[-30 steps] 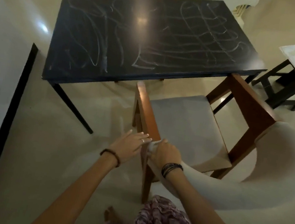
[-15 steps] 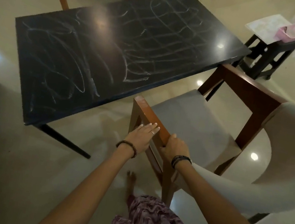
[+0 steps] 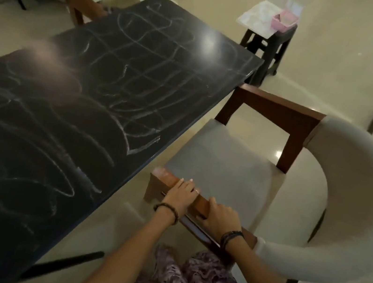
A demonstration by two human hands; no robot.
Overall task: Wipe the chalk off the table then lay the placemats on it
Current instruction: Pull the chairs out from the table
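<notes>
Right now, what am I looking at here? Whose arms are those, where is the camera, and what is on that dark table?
No machine here: a person wears a camera on the head, looking down at their own arms. The left hand lies over the wooden armrest of a chair, fingers fairly straight; the right hand curls round the same armrest. The black table beside it carries only white chalk scribbles, not yet wiped. Further off, a dark stool holds a pale sheet and a pink tray.
</notes>
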